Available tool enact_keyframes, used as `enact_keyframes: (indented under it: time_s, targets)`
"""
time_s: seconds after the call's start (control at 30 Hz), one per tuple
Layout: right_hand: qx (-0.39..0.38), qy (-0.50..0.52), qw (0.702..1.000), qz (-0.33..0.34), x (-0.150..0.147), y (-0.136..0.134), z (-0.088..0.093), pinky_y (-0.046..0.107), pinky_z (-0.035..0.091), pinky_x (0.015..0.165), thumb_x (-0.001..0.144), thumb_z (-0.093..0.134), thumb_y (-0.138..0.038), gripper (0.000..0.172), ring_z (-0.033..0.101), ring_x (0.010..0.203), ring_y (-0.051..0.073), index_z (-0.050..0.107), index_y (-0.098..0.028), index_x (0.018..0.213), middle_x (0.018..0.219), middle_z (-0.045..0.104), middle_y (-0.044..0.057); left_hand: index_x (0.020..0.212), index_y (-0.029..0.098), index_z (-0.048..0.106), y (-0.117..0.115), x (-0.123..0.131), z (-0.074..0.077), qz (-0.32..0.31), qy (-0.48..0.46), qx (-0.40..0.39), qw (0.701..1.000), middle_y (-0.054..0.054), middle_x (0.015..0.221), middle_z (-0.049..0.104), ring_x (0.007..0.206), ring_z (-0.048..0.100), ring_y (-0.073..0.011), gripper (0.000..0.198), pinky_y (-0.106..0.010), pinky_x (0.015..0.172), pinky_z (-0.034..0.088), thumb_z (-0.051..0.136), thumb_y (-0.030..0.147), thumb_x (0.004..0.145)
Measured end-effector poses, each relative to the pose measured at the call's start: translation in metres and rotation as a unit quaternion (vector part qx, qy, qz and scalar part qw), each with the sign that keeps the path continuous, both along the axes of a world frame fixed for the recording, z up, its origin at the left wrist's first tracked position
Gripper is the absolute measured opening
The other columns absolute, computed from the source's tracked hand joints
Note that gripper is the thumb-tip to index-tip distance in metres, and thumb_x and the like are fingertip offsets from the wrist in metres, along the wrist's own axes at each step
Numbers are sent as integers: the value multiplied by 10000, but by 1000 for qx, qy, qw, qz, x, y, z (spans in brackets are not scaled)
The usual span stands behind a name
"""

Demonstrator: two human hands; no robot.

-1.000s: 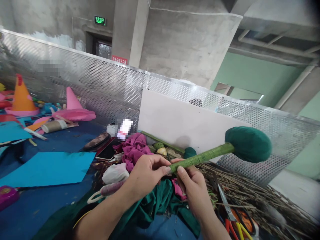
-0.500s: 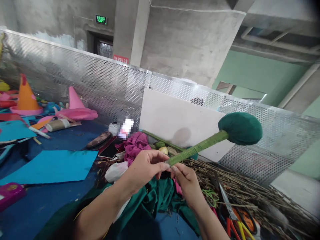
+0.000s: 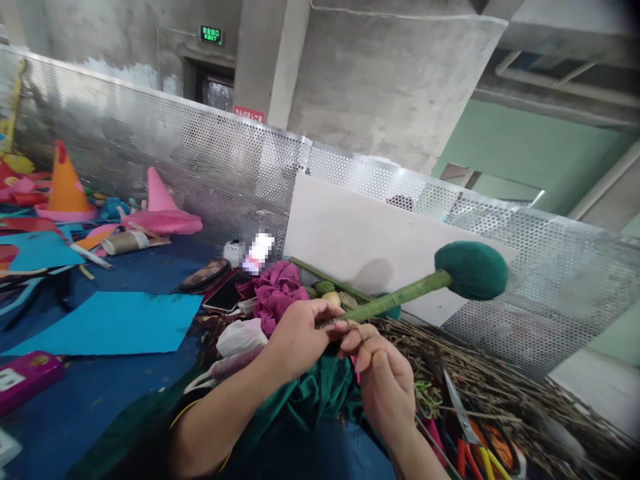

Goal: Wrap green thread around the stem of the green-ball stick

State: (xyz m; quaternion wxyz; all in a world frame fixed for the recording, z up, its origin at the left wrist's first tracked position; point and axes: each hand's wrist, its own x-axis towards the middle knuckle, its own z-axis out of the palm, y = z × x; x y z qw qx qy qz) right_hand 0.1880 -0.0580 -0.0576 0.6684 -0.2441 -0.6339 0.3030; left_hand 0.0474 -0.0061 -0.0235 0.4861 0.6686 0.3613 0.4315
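Note:
My left hand point(image 3: 305, 340) is closed round the lower end of a stick wrapped in green point(image 3: 400, 297). A dark green cloth-covered ball point(image 3: 473, 270) caps its far end, and the stick slants up to the right. Just below the stick my right hand point(image 3: 385, 380) pinches a thin, dull green strip point(image 3: 357, 333) that runs from the wrapped part. The strip's exact shape is partly hidden by the fingers. Beneath both hands lies crumpled dark green cloth point(image 3: 320, 393).
Scissors point(image 3: 463, 413) and a pile of dry stalks point(image 3: 480, 353) lie at the right. To the left are blue sheet material point(image 3: 110, 323), a magenta tape measure point(image 3: 30, 380) and pink and orange cone hats point(image 3: 67, 183). Purple cloth point(image 3: 280, 290) and a phone point(image 3: 227, 293) lie behind my hands.
My right hand has turned and dropped slightly right, away from the stick's end, with a thin strip now showing at its fingers. The ball end has tipped a little down and left.

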Motion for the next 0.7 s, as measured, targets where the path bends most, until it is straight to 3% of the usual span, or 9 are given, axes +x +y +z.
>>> enact_keyframes:
  time_s: [0.07, 0.17, 0.27, 0.37, 0.7]
  targets:
    - [-31, 60, 997, 35, -4, 2, -6, 279, 448, 590, 982, 409, -429, 406, 524, 601, 153, 528, -213, 660, 605, 478, -10, 1022, 141, 694, 2, 4, -8, 22, 25, 19, 999, -75, 1014, 745, 957, 675, -218, 312, -309, 859, 519, 633, 149, 716]
    - [-72, 37, 995, -55, -7, 0, -14, 226, 283, 451, 982, 444, -367, 409, 351, 481, 106, 469, -197, 611, 549, 362, -43, 1089, 165, 677, 3, 7, -13, 52, 43, 37, 997, -69, 1077, 736, 991, 675, -212, 388, -310, 892, 515, 627, 134, 706]
    - [-58, -53, 980, -183, -9, -6, -19, 234, 292, 485, 980, 464, -298, 375, 377, 521, 103, 478, -190, 621, 581, 402, -35, 1033, 173, 690, 2, 8, -13, 66, 57, 41, 995, -60, 1032, 751, 967, 688, -211, 322, -305, 874, 524, 631, 161, 716]
    - [-4, -127, 962, -240, -10, -12, -18, 225, 326, 516, 982, 444, -247, 332, 422, 536, 98, 492, -194, 658, 598, 440, -37, 971, 197, 705, -1, 9, -12, 84, 92, 55, 991, -39, 998, 763, 959, 693, -215, 253, -302, 859, 524, 634, 196, 729]
    - [55, -181, 943, -274, -13, -11, -9, 197, 344, 525, 978, 400, -169, 296, 449, 525, 82, 469, -204, 692, 604, 457, -50, 996, 255, 705, -5, 11, -18, 129, 215, 117, 961, -16, 1047, 754, 990, 681, -225, 235, -303, 830, 501, 606, 251, 783]
